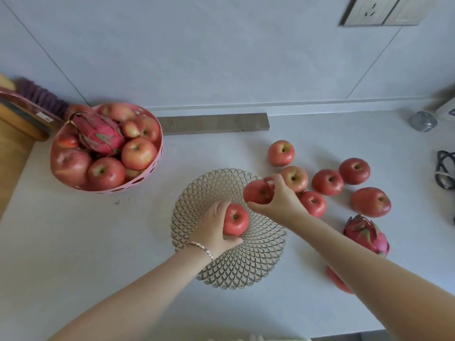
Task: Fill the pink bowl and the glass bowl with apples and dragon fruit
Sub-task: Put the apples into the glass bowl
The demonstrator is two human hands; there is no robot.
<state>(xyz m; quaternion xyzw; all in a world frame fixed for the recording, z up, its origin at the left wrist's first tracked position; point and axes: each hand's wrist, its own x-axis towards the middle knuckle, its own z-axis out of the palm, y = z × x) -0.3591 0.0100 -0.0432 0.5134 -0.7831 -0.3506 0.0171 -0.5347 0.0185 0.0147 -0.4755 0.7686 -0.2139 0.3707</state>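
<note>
The pink bowl (157,153) at the left holds several apples and one dragon fruit (99,135). The glass bowl (258,262), a faceted clear dish, sits at the centre. My left hand (213,230) grips a red apple (235,219) over the middle of the glass bowl. My right hand (279,200) grips another apple (258,191) above the bowl's right rim. Several loose apples (327,182) lie on the counter to the right. A dragon fruit (366,235) lies at the right, and something red (337,279) shows partly from under my right forearm.
A grey wooden strip (214,123) lies against the back wall. A wooden board (22,119) and a purple object (41,96) stand at the far left. A small grey jar (422,121) and a dark cord (445,171) are at the right edge.
</note>
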